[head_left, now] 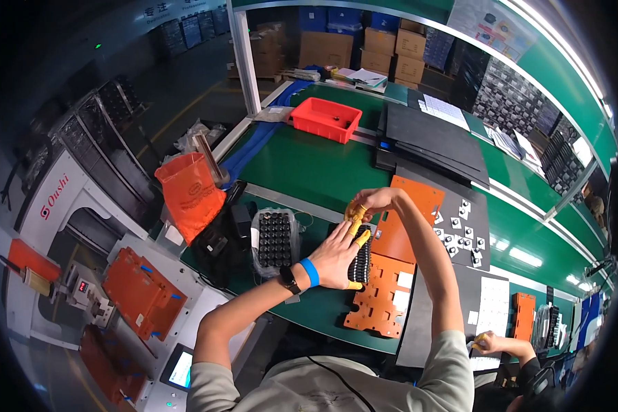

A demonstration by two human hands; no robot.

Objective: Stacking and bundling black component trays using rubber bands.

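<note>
My left hand, with yellow finger cots, a dark watch and a blue wristband, lies spread over a black tray of small round black parts. Its thumb is at the tray's near end and its fingers reach toward the far end. Just beyond that end, my right hand has its yellow-tipped fingers bent together; whatever is between them is too small to make out. Beside the tray on the right lies an orange plate with cutouts. Another black tray of round parts, in clear plastic wrap, sits to the left.
A red bin stands at the back. White-based black parts lie on a dark mat at the right, near large black sheets. A white machine with an orange fixture is at the left. A co-worker's hand shows at lower right.
</note>
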